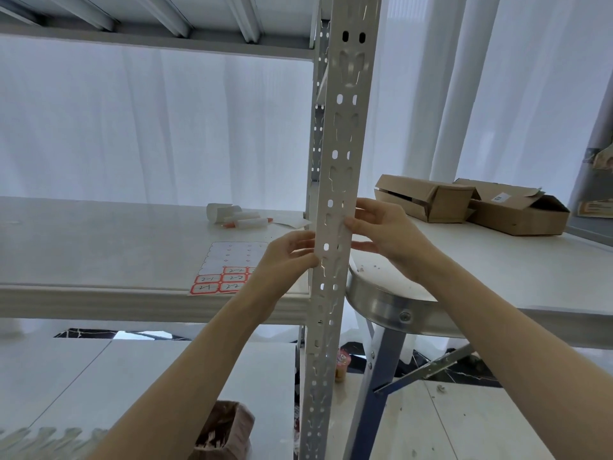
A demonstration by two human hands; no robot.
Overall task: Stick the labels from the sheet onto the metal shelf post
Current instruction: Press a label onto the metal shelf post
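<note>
The metal shelf post [335, 194], down the middle of the frame, was pale grey-white, punched with a repeating pattern of paired oval holes and keyhole slots; the label sheet [229, 268] to its left was white, its upper rows blank with tiny red marks, its lower rows bordered orange-red around dark handwritten numbers; the cardboard boxes [431, 202] at the right were plain brown; the curtain [149, 127] behind was white in vertical folds.

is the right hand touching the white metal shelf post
Touching. The head view shows the right hand with its thumb tip on the right edge of the white perforated metal shelf post, no gap.
</note>
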